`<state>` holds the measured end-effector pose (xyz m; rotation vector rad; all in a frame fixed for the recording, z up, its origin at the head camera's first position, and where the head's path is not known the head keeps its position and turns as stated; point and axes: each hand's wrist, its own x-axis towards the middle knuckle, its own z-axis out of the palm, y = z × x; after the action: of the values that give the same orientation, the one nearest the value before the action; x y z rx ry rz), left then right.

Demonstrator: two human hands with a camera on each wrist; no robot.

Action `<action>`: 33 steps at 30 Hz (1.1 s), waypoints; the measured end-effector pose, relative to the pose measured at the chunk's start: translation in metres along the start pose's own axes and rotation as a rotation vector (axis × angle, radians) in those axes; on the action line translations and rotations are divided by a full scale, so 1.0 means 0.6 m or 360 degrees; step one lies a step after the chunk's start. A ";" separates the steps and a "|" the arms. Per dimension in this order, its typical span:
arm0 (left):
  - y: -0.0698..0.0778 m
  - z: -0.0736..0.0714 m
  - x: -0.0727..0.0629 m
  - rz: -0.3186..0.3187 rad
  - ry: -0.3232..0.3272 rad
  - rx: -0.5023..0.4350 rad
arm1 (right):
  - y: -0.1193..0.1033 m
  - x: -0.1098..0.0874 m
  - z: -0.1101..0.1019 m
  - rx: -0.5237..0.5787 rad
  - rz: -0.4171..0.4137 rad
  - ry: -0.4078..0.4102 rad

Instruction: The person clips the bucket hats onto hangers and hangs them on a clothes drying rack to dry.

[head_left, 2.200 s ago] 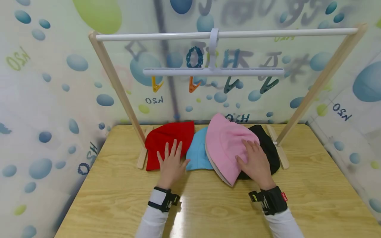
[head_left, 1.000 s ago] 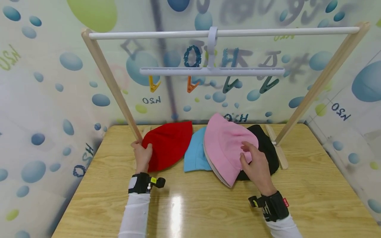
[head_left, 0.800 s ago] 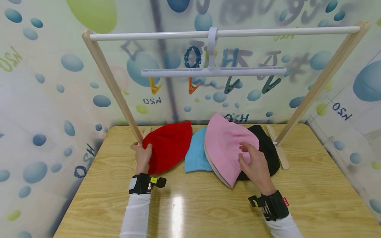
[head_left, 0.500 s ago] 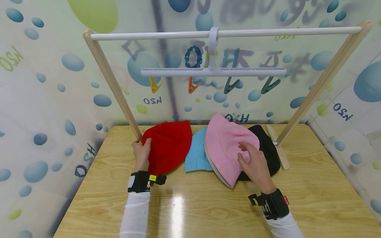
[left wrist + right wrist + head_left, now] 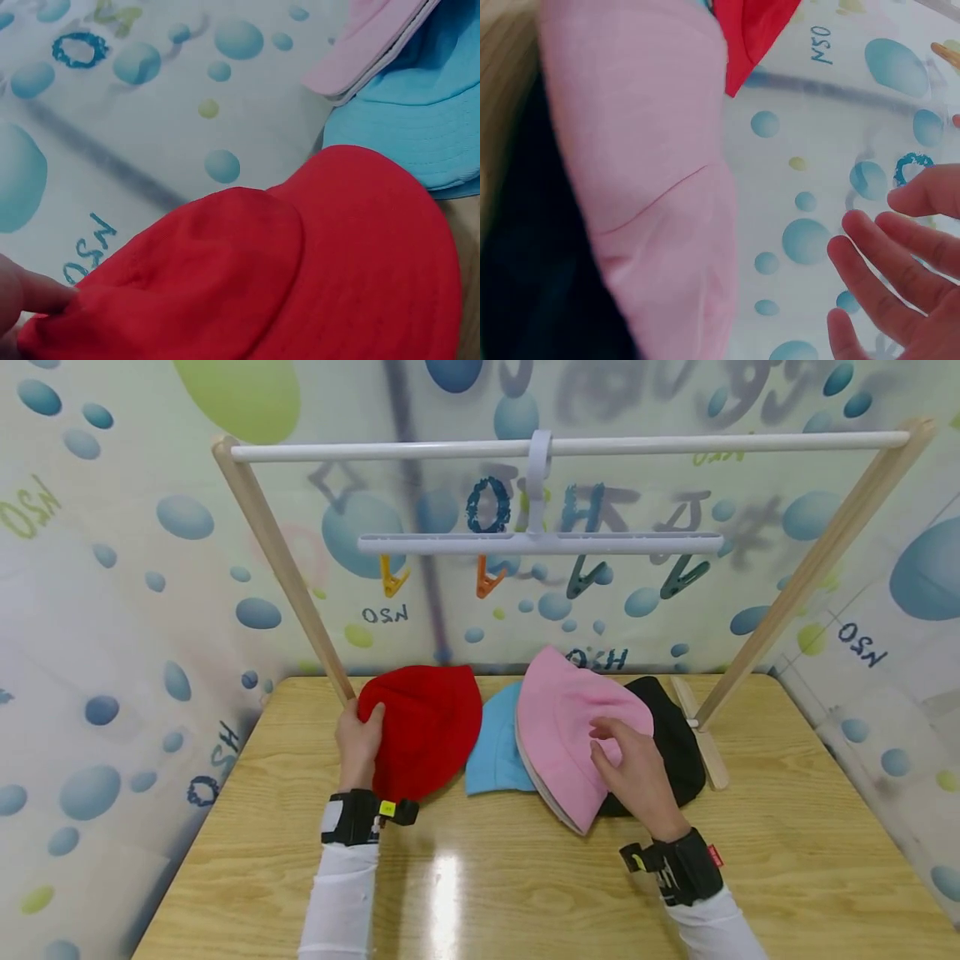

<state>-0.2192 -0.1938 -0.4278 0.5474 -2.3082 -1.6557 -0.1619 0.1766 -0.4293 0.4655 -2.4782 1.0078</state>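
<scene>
My left hand (image 5: 358,742) grips the left end of a red bucket hat (image 5: 431,727), thumb on top and the other fingers mostly hidden behind the crown. In the left wrist view the red hat (image 5: 322,247) shows its brim turned toward the blue one. My right hand (image 5: 633,772) hovers over a pink bucket hat (image 5: 558,718), fingers loosely bent and holding nothing. In the right wrist view its fingers (image 5: 885,289) are spread apart from the pink cloth (image 5: 652,150). A light blue bucket hat (image 5: 495,747) and a black hat (image 5: 675,747) lie partly under the pink one.
A wooden stand with a white rod (image 5: 420,452) spans the back of the table (image 5: 525,893). From it hangs a white hanger (image 5: 450,543) with yellow (image 5: 392,578), orange (image 5: 489,578) and two dark green clips (image 5: 585,578). A patterned wall (image 5: 247,560) stands close behind.
My left hand has moved from lying over the red hat to its left end and grips it there; the hat has turned slightly. My right hand has lifted from the pink hat, fingers bending.
</scene>
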 end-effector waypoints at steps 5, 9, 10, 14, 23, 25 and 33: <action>0.023 -0.002 -0.005 0.0183 0.0000 0.0065 | -0.012 0.019 0.006 0.0061 -0.0034 -0.0066; 0.039 -0.004 -0.007 0.0296 -0.0005 0.0114 | -0.024 0.036 0.014 0.0072 -0.0076 -0.0117; 0.043 -0.004 -0.007 0.0309 -0.0017 0.0116 | -0.028 0.040 0.017 0.0076 -0.0075 -0.0133; 0.052 -0.003 -0.005 0.0276 -0.0087 0.0054 | -0.042 0.055 0.028 0.0112 -0.0065 -0.0190; 0.068 -0.015 -0.004 0.0040 -0.0210 -0.0256 | -0.066 0.085 0.072 0.0340 -0.0053 -0.0314; 0.074 -0.017 -0.005 0.0059 -0.0225 -0.0274 | -0.072 0.095 0.081 0.0337 -0.0066 -0.0334; 0.104 -0.025 -0.004 0.0257 -0.0190 -0.0265 | -0.104 0.152 0.121 0.0289 -0.0150 -0.0407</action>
<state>-0.2204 -0.1878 -0.3640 0.2269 -2.2000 -1.8232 -0.2302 0.0687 -0.3945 0.8070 -2.5657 1.2060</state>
